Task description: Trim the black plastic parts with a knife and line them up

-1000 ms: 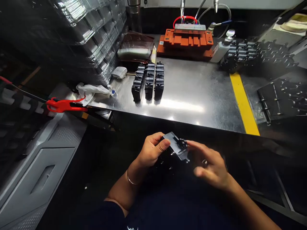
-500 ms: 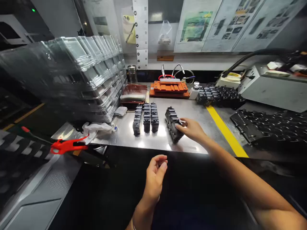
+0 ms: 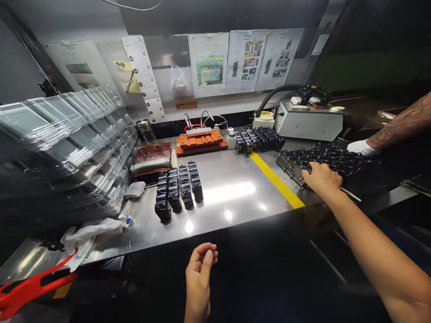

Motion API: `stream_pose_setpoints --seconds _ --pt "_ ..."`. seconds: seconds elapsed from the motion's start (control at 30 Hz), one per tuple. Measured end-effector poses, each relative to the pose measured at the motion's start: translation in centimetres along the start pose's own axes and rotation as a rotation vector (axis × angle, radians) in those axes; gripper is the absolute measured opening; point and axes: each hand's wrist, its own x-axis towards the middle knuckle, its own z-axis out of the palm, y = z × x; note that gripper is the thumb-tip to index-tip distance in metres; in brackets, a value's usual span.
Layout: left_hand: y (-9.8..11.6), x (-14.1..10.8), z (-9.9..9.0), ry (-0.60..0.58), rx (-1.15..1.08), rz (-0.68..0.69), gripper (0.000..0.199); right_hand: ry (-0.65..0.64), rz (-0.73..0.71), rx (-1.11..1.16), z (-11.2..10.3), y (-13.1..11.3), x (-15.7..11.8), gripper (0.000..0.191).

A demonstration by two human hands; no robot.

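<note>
Black ribbed parts (image 3: 185, 188), four in number, stand side by side in one row on the shiny steel table (image 3: 225, 220), ahead of my left hand (image 3: 200, 276) and a little to its left. This hand is empty, with its fingers loosely curled and the thumb close to them. My right hand (image 3: 325, 179) is spread over the near edge of a dense black group (image 3: 323, 157) and touches it; whether its fingertips pinch one piece, I cannot tell. Another black group (image 3: 261, 139) lies beyond it, to its left, and I cannot count its pieces. Between my two hands, further forward, runs one matte yellow stripe (image 3: 276, 179). One blocky orange fixture (image 3: 202, 142) sits behind the row. One white paper strip (image 3: 143, 76) carries round marks, too small to read. One white-gloved hand (image 3: 362, 148) of another person is beyond my right hand.
</note>
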Motion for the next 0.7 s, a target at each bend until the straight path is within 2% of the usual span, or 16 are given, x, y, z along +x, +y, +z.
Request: stream_pose_setpoints --seconds 0.07,0.13,0.27,0.33,0.43,0.53,0.63,0.7 --pt "-0.4 -0.1 1.1 -0.054 0.027 -0.027 0.051 -0.043 0.058 -0.047 0.3 2.0 -0.1 0.043" --pt "-1.0 -0.3 2.1 -0.125 0.067 -0.046 0.049 -0.090 0.090 -0.052 1.0 2.6 -0.3 0.044" --pt "-2.3 0.1 3.3 -0.293 0.129 -0.057 0.043 -0.156 0.103 0.043 2.1 2.2 -0.7 0.046" --pt "-2.7 0.6 4.1 -0.324 0.123 -0.078 0.046 -0.200 0.052 0.125 2.5 1.5 -2.0 0.041" --pt "-2.4 1.5 5.7 -0.269 0.050 -0.143 0.058 -0.327 -0.114 0.388 3.1 -0.4 -6.2 0.044" --pt "-1.4 2.1 7.0 -0.228 -0.066 -0.212 0.061 -0.535 -0.253 0.625 3.4 -2.9 -12.0 0.044" --pt "-0.8 1.9 7.0 -0.242 -0.180 -0.212 0.050 -0.727 -0.323 0.718 3.4 -4.8 -16.2 0.039" --pt "-0.7 1.5 6.2 -0.215 -0.234 -0.204 0.047 -0.857 -0.310 0.809 3.4 -5.5 -17.3 0.043"
